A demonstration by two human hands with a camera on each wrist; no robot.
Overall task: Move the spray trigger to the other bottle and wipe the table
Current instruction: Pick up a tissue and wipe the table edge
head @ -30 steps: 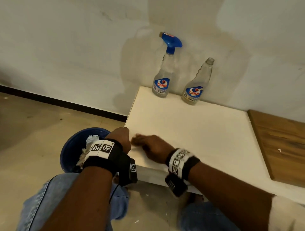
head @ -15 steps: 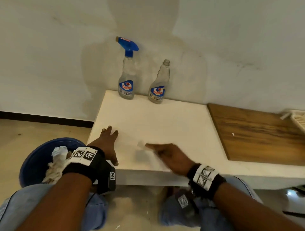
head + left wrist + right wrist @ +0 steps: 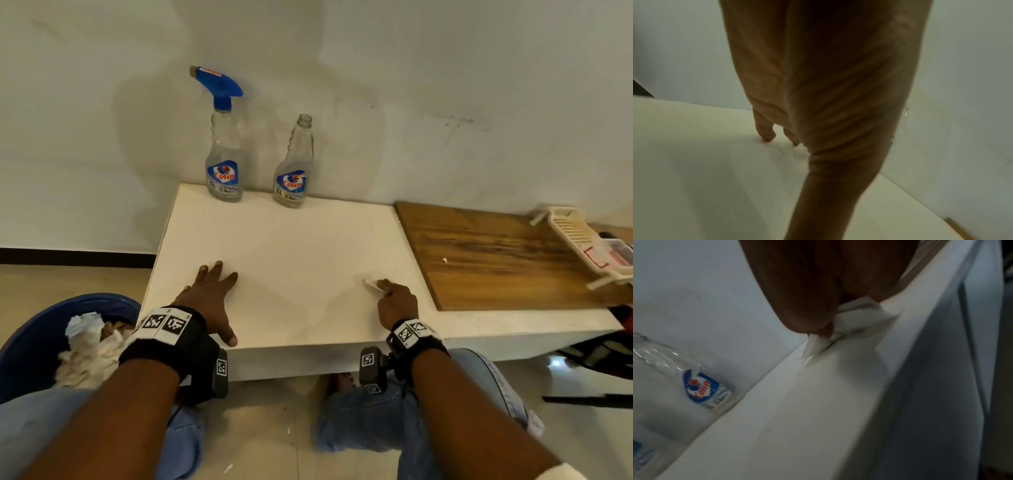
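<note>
1. At far left a round blue tub (image 3: pixel 30 346) sits on the floor, with crumpled white paper (image 3: pixel 85 346) inside it.
2. The left hand (image 3: pixel 210 301) lies flat on the smooth white table (image 3: pixel 301 246) near its front left corner, fingers straight and spread, gripping nothing; in the left wrist view the fingertips (image 3: pixel 766 134) touch the matte top.
3. At the table's back edge, against the wall, stands a clear ribbed plastic bottle (image 3: pixel 224 161) with a blue-and-red label, topped by the blue spray trigger (image 3: pixel 219 85) — nozzle pointing left.
4. Just to its right stands the second clear bottle (image 3: pixel 294 168), same label, its neck uncapped. Both are well apart from the hands.
5. The right hand (image 3: pixel 397 301) is curled around a small folded white tissue (image 3: pixel 371 284), pressing it onto the table near the front right; the right wrist view shows a folded corner (image 3: pixel 816 345) poking past the thumb.
6. Right of the white top lies a brown wood-grain surface (image 3: pixel 496 257) — a cream perforated plastic basket (image 3: pixel 582 240) rests at its far right.
7. The wall (image 3: pixel 445 102) is off-white and faintly stained; the floor (image 3: pixel 68 281) is beige.
</note>
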